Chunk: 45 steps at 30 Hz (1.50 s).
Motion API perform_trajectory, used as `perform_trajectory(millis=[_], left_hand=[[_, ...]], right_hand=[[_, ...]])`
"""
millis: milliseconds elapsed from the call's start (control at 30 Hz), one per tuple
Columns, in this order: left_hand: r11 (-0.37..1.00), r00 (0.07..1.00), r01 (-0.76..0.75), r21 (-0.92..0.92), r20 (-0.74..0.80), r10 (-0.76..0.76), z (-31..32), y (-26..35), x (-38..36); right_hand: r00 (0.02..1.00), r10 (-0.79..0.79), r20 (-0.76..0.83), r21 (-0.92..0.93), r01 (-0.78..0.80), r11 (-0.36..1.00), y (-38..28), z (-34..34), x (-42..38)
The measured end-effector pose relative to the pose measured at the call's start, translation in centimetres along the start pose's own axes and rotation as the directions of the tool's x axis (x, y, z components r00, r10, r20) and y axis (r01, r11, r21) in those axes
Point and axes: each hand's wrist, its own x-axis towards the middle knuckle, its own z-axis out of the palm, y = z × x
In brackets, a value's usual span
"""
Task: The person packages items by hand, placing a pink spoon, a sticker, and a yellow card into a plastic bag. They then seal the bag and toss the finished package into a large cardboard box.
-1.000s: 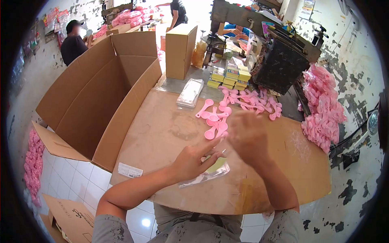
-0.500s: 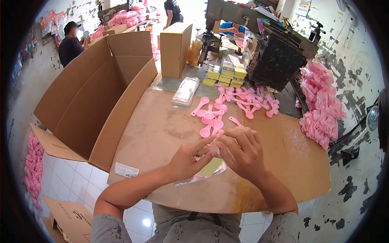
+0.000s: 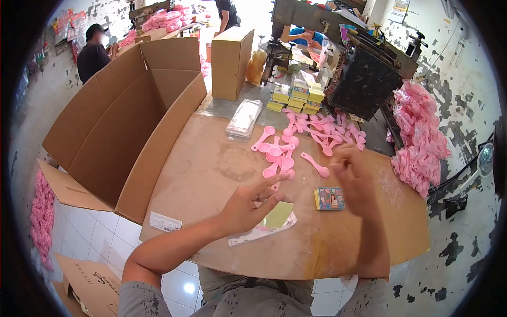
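Observation:
My left hand [image 3: 248,208] is low over the cardboard-topped table, its thumb and fingers at the upper end of a clear plastic bag [image 3: 255,236] with a pale green card [image 3: 279,215] in it. The index finger stretches toward the pink spoons, while the other fingers curl behind the thumb. Raised off to the right, my right hand [image 3: 358,179] is smeared by motion and its fingers look bent. Beside it lies a small stack of printed cards [image 3: 329,198]. A single pink measuring spoon [image 3: 315,165] rests between the hands, near a pile of pink spoons [image 3: 275,153].
A large open carton [image 3: 161,142] stands at the left. Flat plastic bags [image 3: 244,118], stacks of cards [image 3: 296,95] and more pink spoons [image 3: 330,129] are at the back. Bagged pink pieces [image 3: 420,137] hang at the right. One person [image 3: 94,55] works at the far left.
My right hand has left the bag and swung up to the right, uncovering the card stack and the single spoon. My left hand has stayed at the bag.

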Motion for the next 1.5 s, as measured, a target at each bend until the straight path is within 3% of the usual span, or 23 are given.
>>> perform_trajectory(millis=[67, 133, 167, 200, 233, 267, 300, 433, 500, 533, 667, 733, 767, 800, 900, 1000, 1133, 1300, 1500], left_hand=[[0.996, 0.999, 0.05, -0.073, -0.002, -0.05, 0.1, -0.3, 0.1], [0.987, 0.997, 0.061, -0.146, -0.042, -0.068, 0.2, -0.7, 0.3], [0.978, 0.992, 0.112, -0.173, -0.032, -0.12, -0.1, -0.6, 0.5], [0.964, 0.984, 0.17, -0.203, -0.019, -0.177, -0.4, -0.4, 0.5], [0.946, 0.973, 0.226, -0.231, -0.001, -0.232, -0.5, -0.2, 0.5], [0.944, 0.975, 0.213, -0.253, -0.013, -0.223, -0.4, -0.2, 0.5], [0.941, 0.977, 0.197, -0.274, -0.025, -0.212, -0.2, -0.3, 0.4], [0.941, 0.989, 0.106, -0.32, -0.068, -0.134, 0.2, -1.1, 0.6], [0.924, 0.971, 0.201, -0.324, -0.059, -0.232, -0.3, -0.9, 1.0], [0.909, 0.956, 0.259, -0.326, -0.046, -0.289, -0.3, -0.9, 0.9], [0.895, 0.945, 0.264, -0.361, -0.088, -0.314, 0.0, -1.4, 1.0], [0.899, 0.943, 0.261, -0.352, -0.108, -0.316, 0.2, -1.9, 0.8], [0.909, 0.95, 0.241, -0.341, -0.11, -0.293, 0.4, -2.1, 0.8], [0.918, 0.957, 0.219, -0.329, -0.113, -0.269, 0.5, -2.3, 0.7], [0.926, 0.961, 0.197, -0.322, -0.125, -0.248, 0.4, -2.8, 0.6], [0.932, 0.956, 0.221, -0.286, -0.124, -0.265, -0.3, -3.1, 0.5], [0.898, 0.938, 0.308, -0.314, -0.058, -0.342, -0.8, -2.7, 0.7], [0.922, 0.954, 0.263, -0.284, -0.065, -0.293, -0.3, -2.6, 0.8], [0.927, 0.954, 0.279, -0.251, -0.043, -0.298, -0.1, -3.4, 0.5]], right_hand=[[0.953, 0.273, 0.133, 0.363, -0.303, 0.881, 0.8, -5.2, -1.8], [0.991, 0.048, 0.128, 0.8, -0.131, 0.586, 7.4, -12.1, -5.0], [0.996, 0.0, 0.091, 0.881, -0.08, 0.467, 10.6, -15.1, -6.3], [0.99, 0.136, -0.024, 0.801, -0.063, 0.596, 14.2, -17.6, -7.7], [0.929, 0.327, -0.171, 0.533, -0.191, 0.824, 18.0, -19.8, -8.9], [0.852, 0.441, -0.283, 0.159, -0.412, 0.897, 21.4, -21.2, -10.0], [0.822, 0.469, -0.323, -0.093, -0.521, 0.849, 23.4, -21.5, -11.5], [0.798, 0.464, -0.384, -0.534, -0.602, 0.594, 18.7, -18.3, -12.8], [0.791, 0.458, -0.406, -0.705, -0.589, 0.394, 14.5, -15.4, -12.3], [0.814, 0.476, -0.334, -0.659, -0.562, 0.5, 12.2, -13.9, -11.5], [0.884, 0.468, -0.016, -0.31, -0.449, 0.838, 5.6, -5.4, -6.1], [0.946, 0.237, 0.223, -0.087, -0.223, 0.971, 4.0, -1.0, -4.9], [0.955, 0.158, 0.252, 0.036, -0.172, 0.984, 3.2, 1.3, -4.6], [0.96, 0.073, 0.27, 0.161, -0.12, 0.98, 2.5, 3.1, -4.3], [0.93, 0.099, 0.354, 0.203, -0.18, 0.962, 1.4, 6.0, -3.0], [0.905, 0.164, 0.393, 0.483, -0.355, 0.801, 3.6, 7.7, -2.8], [0.924, 0.145, 0.354, 0.573, -0.337, 0.747, 5.2, 8.0, -2.8], [0.932, 0.18, 0.315, 0.673, -0.353, 0.65, 5.2, 8.1, -3.0], [0.894, 0.281, 0.35, 0.641, -0.447, 0.624, 5.6, 7.5, -3.1]])
